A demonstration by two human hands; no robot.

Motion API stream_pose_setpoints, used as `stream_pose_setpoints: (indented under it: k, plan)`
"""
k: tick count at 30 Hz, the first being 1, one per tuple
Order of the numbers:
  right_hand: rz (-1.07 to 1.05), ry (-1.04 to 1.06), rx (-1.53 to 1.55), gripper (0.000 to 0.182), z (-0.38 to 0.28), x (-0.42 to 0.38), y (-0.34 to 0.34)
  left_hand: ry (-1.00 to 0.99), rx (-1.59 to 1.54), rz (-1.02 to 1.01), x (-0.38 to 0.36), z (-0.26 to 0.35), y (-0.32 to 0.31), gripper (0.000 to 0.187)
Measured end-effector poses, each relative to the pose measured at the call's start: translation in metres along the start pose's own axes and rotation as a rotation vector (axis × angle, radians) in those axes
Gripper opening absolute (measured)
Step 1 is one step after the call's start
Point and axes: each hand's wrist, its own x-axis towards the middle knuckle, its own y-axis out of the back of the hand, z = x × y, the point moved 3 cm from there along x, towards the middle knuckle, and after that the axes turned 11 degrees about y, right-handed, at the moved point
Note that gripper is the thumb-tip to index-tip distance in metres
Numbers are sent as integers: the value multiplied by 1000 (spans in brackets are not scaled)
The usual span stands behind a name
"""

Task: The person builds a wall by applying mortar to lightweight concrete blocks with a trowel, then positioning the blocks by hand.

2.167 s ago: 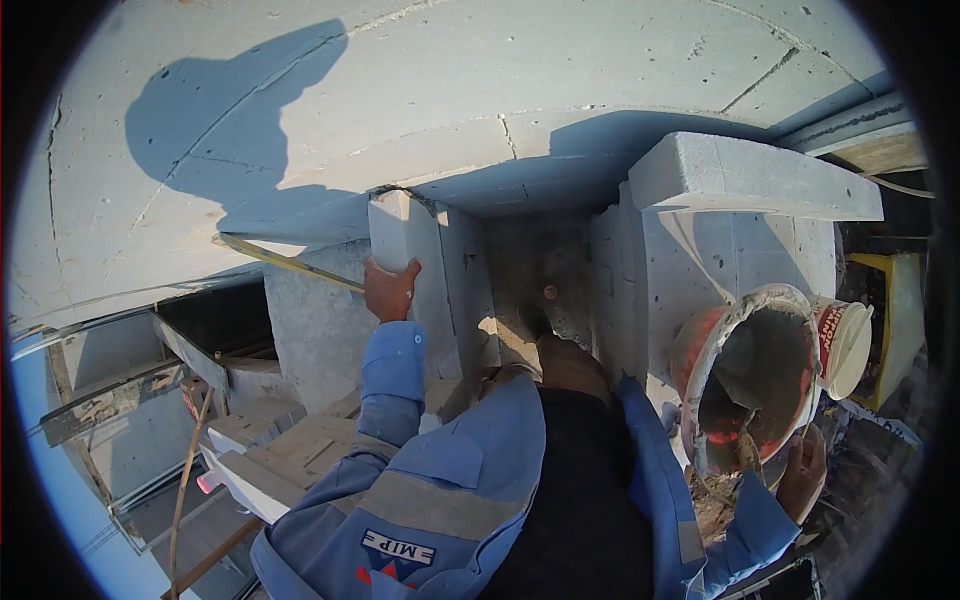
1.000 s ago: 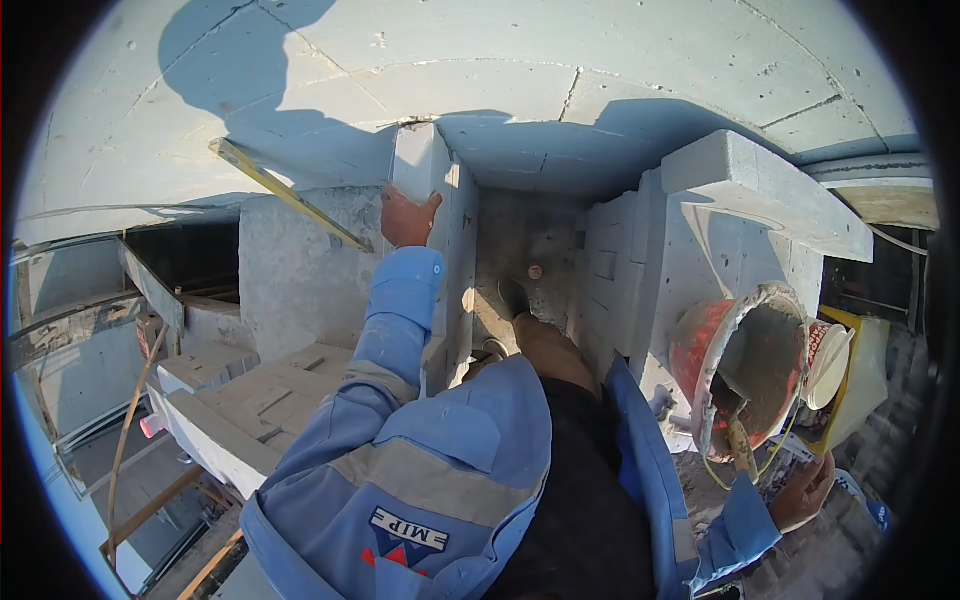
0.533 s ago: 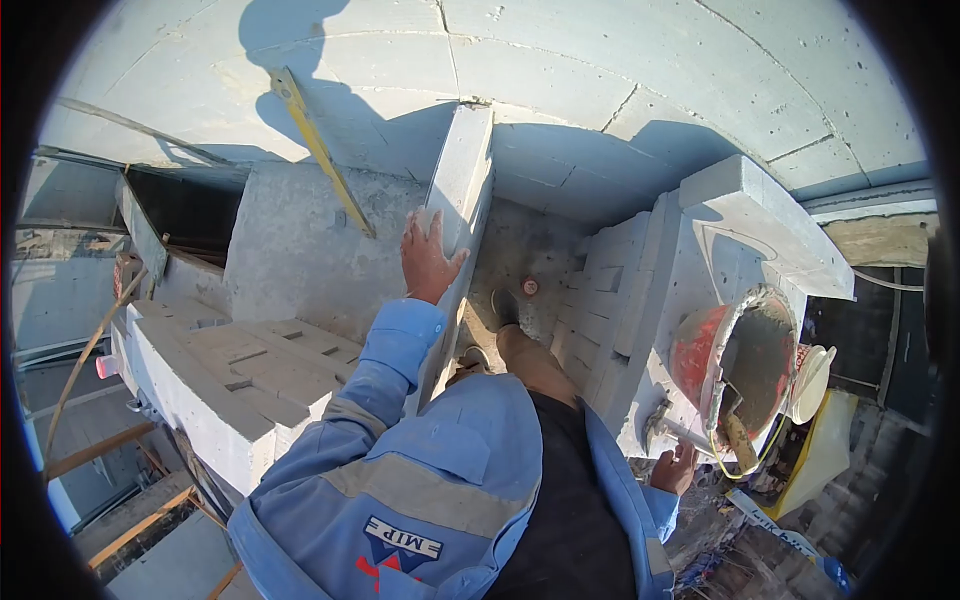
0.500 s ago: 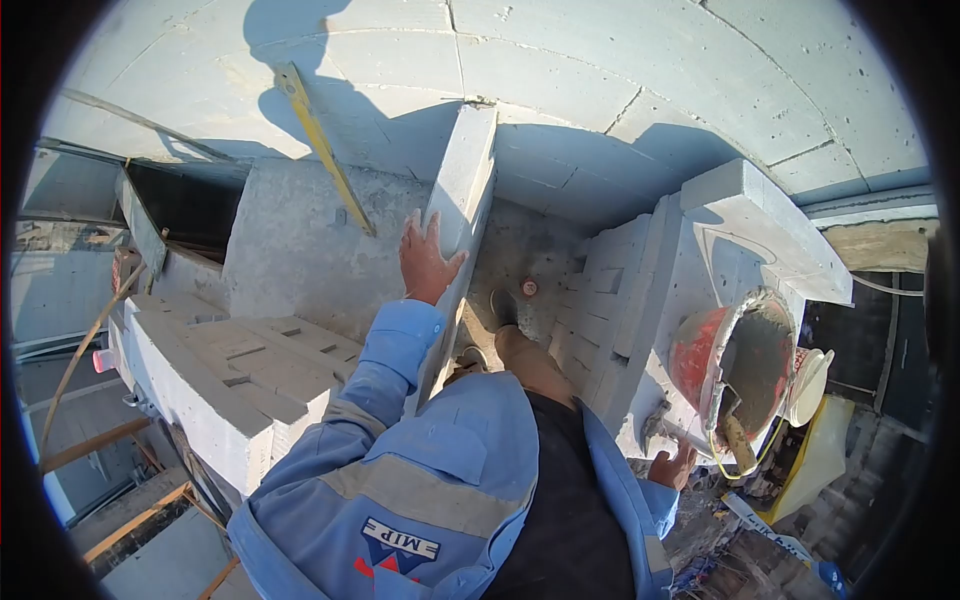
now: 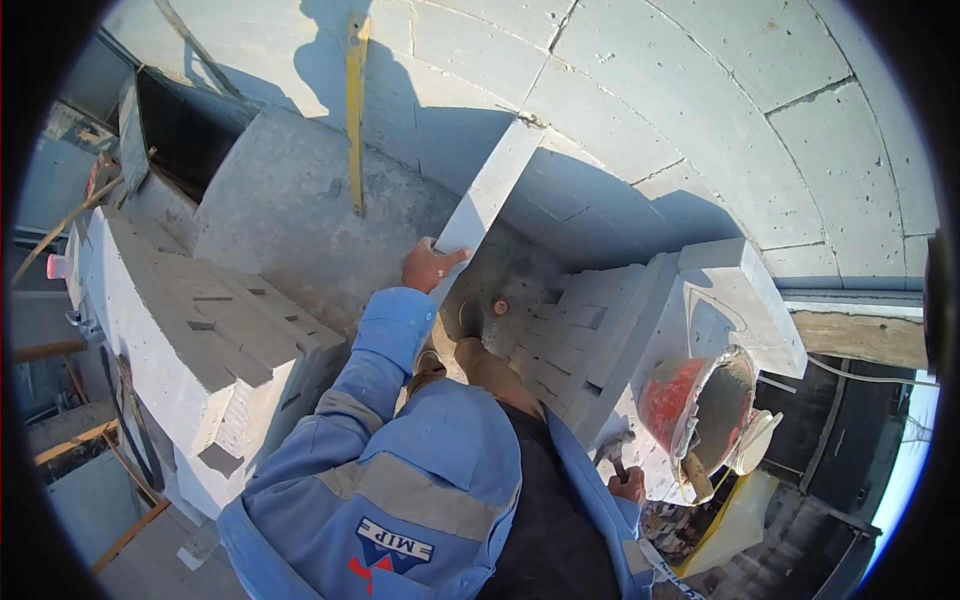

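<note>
Fingers bunched, thumb apart: right of stacked blocks (image 5: 235, 335) and a yellow bar (image 5: 356, 110), the left hand (image 5: 430, 268) grips the pale block (image 5: 494, 185); farther right, the right hand (image 5: 628, 486) curls round the hammer (image 5: 616, 449), red bucket (image 5: 668, 398) crowding close

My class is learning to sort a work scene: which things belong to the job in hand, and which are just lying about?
In hand or likely in use:
Pale block, gripped by the left hand
Hammer, in the right hand
Red bucket, probably

Seemingly lying about:
Yellow bar, untouched, though perhaps a tool
Pink item
</note>
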Motion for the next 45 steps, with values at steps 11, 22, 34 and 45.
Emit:
stream_pose_setpoints:
  k: [11, 22, 34, 45]
  plan:
    - [175, 351, 564, 29, -185, 148, -17, -57, -211, -129, 19, -8, -12, 55]
    - [296, 783, 667, 37, -417, 348, 15, 78, -108, -117, 19, -8, -10, 64]
    - [269, 732, 342, 51, -430, 422, -71, 55, -209, -50, 16, -12, -14, 69]
    - [304, 809, 211, 42, -448, 426, -57, 44, -224, -35, 15, 0, -4, 70]
